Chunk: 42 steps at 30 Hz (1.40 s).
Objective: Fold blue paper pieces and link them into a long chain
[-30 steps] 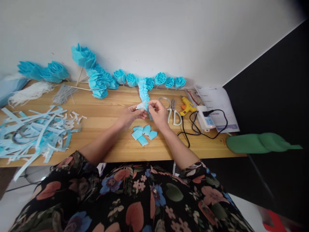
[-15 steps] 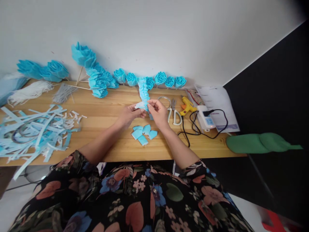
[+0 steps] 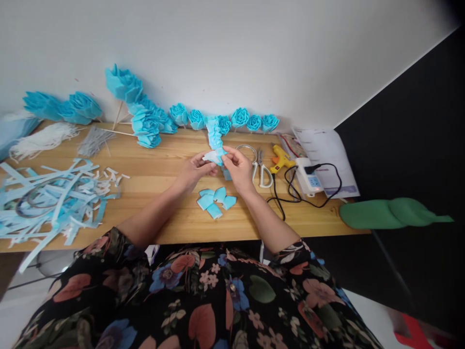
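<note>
Between my two hands is a small blue petal piece (image 3: 215, 156) with a whitish side toward the left. My left hand (image 3: 198, 170) pinches its left part, and my right hand (image 3: 238, 167) pinches its right edge. Just beyond my fingers a row of overlapping blue petals (image 3: 214, 133) runs back toward the wall. Nearer to me on the wooden table, several loose blue petals (image 3: 214, 211) lie in a cluster. A small bluish item (image 3: 227, 174) lies partly hidden behind my right hand.
Blue flowers (image 3: 145, 123) lean along the wall. Strips and tape (image 3: 54, 198) pile up at left, near white strings (image 3: 45, 138) and grey sticks (image 3: 95, 140). To the right are scissors (image 3: 264, 172), a yellow glue gun (image 3: 281, 159), a corded power strip (image 3: 308, 177) and a green bottle-shaped object (image 3: 381, 214).
The petal between my fingers is opened out a little wider and shows more of its face. My hands have stayed in nearly the same place.
</note>
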Each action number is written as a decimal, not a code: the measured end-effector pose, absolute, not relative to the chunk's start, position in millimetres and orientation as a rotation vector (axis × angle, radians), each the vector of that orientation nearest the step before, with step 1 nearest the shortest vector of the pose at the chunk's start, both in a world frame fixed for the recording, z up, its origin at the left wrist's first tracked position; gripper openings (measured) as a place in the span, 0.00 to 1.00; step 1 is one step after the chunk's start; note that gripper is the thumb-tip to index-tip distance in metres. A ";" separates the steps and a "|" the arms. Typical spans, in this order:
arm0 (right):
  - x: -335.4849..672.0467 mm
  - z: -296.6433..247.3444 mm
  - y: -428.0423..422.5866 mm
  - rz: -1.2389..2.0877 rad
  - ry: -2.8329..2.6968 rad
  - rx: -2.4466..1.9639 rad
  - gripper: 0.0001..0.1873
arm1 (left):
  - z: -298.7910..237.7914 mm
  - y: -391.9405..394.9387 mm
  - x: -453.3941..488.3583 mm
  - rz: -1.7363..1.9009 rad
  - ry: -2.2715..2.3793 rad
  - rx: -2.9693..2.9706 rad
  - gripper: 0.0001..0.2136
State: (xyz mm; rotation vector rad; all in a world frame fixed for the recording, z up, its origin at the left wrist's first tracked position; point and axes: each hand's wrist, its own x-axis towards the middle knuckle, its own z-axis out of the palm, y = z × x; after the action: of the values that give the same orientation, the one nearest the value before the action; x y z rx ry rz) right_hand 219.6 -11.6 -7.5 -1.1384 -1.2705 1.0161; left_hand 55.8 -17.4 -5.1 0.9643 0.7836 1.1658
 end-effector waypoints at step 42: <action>214.7 -4.5 -18.0 1.086 -1.424 -1.003 0.16 | -6.2 -16.6 55.8 1.243 1.020 1.312 0.23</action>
State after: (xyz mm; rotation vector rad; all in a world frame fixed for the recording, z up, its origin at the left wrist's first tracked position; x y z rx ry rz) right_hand 214.7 -18.0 -4.5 -1.0030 -1.4236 1.0856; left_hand 55.8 -16.6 -6.2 1.3115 1.0195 1.2427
